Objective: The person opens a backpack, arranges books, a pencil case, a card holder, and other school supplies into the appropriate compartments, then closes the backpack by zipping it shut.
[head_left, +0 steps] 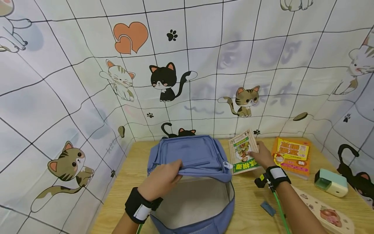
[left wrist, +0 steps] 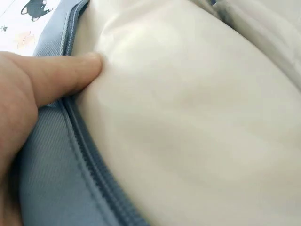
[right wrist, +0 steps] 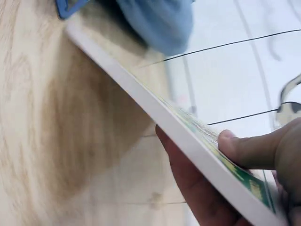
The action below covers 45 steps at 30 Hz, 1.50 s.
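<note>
Left grip [head_left: 162, 178] is curled on the backpack [head_left: 193, 182] rim, held open; right grip [head_left: 261, 155] pinches the green book [head_left: 243, 152], judged next to be tilted inside.

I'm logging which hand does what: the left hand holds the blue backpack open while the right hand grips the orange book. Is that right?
Not quite. The right hand grips the green-covered book, not the orange book, which lies untouched on the table farther right, as the head view shows. The left hand does hold the blue backpack open.
</note>
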Motion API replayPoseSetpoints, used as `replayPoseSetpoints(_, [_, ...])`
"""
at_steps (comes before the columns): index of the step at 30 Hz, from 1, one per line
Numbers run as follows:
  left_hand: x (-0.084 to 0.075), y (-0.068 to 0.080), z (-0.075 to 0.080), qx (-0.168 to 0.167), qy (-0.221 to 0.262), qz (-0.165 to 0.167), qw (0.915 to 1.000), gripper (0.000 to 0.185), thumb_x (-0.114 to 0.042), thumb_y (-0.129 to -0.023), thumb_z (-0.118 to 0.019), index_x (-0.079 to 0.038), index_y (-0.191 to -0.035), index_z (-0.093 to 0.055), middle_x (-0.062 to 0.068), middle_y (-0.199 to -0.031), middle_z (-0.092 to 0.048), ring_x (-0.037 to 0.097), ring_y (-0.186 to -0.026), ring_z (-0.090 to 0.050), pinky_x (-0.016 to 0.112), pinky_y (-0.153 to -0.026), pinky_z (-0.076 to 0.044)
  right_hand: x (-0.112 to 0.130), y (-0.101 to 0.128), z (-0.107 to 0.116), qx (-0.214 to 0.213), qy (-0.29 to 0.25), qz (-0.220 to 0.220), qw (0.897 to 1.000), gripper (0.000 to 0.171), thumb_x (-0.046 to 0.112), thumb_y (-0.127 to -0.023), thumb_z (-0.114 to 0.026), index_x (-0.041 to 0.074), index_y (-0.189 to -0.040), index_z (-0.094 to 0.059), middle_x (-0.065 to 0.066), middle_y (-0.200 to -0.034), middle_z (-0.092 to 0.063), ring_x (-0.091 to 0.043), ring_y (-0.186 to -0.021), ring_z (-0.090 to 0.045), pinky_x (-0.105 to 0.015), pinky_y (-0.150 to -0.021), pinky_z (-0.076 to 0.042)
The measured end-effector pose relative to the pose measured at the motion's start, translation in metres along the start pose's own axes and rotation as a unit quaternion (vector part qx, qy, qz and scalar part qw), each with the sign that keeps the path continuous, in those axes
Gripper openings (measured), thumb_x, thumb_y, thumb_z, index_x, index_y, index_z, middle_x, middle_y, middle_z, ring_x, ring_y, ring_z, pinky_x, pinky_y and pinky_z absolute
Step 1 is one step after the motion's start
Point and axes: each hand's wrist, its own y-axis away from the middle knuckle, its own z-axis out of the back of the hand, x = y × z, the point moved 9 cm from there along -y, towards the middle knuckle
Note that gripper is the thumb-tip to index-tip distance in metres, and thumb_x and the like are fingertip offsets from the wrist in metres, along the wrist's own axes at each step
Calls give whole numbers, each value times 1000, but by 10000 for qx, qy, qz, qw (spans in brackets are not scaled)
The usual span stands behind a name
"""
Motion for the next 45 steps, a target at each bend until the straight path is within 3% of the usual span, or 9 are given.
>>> replayPoseSetpoints(6, [15,-11,19,-81,-211,127,9997,16,-9,-107,-60,-12,-95,-50,-8,-67,-37,6,-55,-38,20,-50,-29,45,30,32,-394,-1044,705,9913,77,27,-113,-54,-4,-168,-11,-38,-150,-46,-32,-115,-68,-31,-81,-57])
replayPoseSetpoints(9, [20,-12,24,-58,-276,273,9992,16,-10,-107,-61,-12,-95,-51,-7,-68,-39,7,-55,-39,21,-50,-29,77,55,43,-130,-2304,990,9680,78,30,-112,-56,6,-171,-10,-19,-137,-64,-12,-101,-75,-27,-76,-64])
replayPoseSetpoints(14, [22,-16,38,-128,-241,364,9990,15,-11,-107,-60,-11,-95,-51,-6,-67,-39,8,-55,-41,21,-50,-30,144,111,25,2018,-4405,1569,8606,68,13,-115,-45,22,-172,-9,-3,-122,-78,-20,-97,-81,-39,-78,-67])
replayPoseSetpoints(18, [20,-25,46,-119,-166,234,9995,16,-15,-107,-63,-11,-97,-51,-7,-67,-40,9,-55,-42,22,-51,-31,175,169,-16,3841,-4614,1555,7845,63,2,-115,-35,23,-171,-15,-14,-126,-77,-28,-103,-80,-46,-83,-65])
replayPoseSetpoints(24, [14,-47,51,20,-251,-25,9997,14,-12,-109,-57,-12,-96,-49,-5,-69,-39,9,-57,-41,22,-54,-29,169,228,-83,5204,-4409,1193,7215,58,2,-114,-41,10,-169,-23,-20,-145,-66,-32,-126,-72,-42,-101,-61])
replayPoseSetpoints(28, [12,-52,58,33,-317,-116,9994,12,-12,-109,-57,-11,-99,-51,-4,-70,-45,9,-56,-43,22,-54,-30,154,224,-113,5242,-4165,706,7394,64,9,-114,-47,4,-170,-16,-20,-146,-66,-30,-127,-71,-40,-104,-60])
replayPoseSetpoints(35, [10,-51,54,159,-310,-75,9994,15,-16,-109,-59,-13,-96,-51,-4,-72,-44,8,-58,-42,23,-56,-30,126,167,-133,4170,-3582,20,8354,77,22,-108,-62,-3,-167,-18,-17,-123,-76,-22,-99,-79,-35,-84,-66])
replayPoseSetpoints(40, [7,-48,48,174,-187,-16,9997,16,-15,-109,-59,-14,-96,-50,-5,-71,-42,8,-58,-40,22,-55,-28,113,129,-140,3072,-2977,-452,9028,86,29,-102,-71,0,-168,-24,-27,-158,-49,-40,-133,-62,-56,-110,-52])
replayPoseSetpoints(45, [5,-42,42,120,-172,17,9998,17,-15,-108,-61,-15,-96,-49,-6,-71,-40,7,-58,-41,21,-54,-29,111,108,-160,2469,-2788,-690,9255,94,26,-99,-75,4,-170,-18,-30,-171,-25,-57,-154,-27,-76,-122,-23])
